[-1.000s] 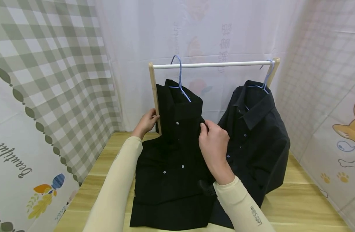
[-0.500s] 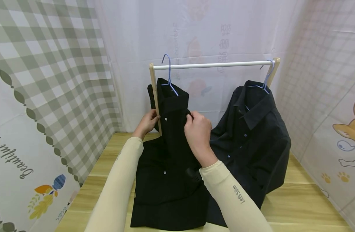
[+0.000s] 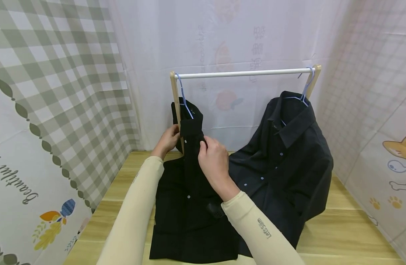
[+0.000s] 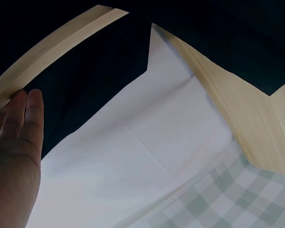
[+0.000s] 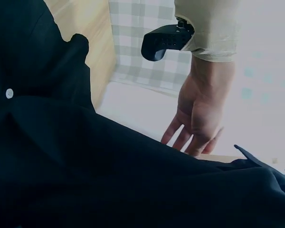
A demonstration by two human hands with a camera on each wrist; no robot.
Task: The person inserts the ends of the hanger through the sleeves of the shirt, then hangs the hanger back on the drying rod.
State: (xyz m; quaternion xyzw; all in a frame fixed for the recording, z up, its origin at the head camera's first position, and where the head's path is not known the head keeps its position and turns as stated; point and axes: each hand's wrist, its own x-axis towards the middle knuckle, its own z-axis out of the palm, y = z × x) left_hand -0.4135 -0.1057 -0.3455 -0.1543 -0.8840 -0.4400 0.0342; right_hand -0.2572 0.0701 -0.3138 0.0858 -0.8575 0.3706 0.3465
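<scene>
My left hand [image 3: 167, 141] holds the left wooden post [image 3: 175, 97] of a small clothes rack. In the left wrist view its fingers [image 4: 34, 114] reach up to the post. With thumb and forefinger, my right hand [image 3: 215, 160] pinches the upper edge of a black button shirt [image 3: 170, 221], just below the collar. A blue hanger [image 3: 184, 99] is inside that collar, its hook at the left end of the white bar [image 3: 236, 74]. The shirt bunches against the post, and its lower part spreads over the table. The right wrist view shows dark cloth in front of my left hand.
A second dark shirt [image 3: 296, 158] hangs from another blue hanger [image 3: 303, 97] at the bar's right end. The rack stands on a wood-grain table [image 3: 349, 228]. A checked cloth [image 3: 57, 55] is on the left; pale curtains close off the back and right.
My right hand has moved left with the black shirt, bringing its hanger to the left post. The hook, earlier raised above the bar, is now lower, at bar height. My left hand stays put.
</scene>
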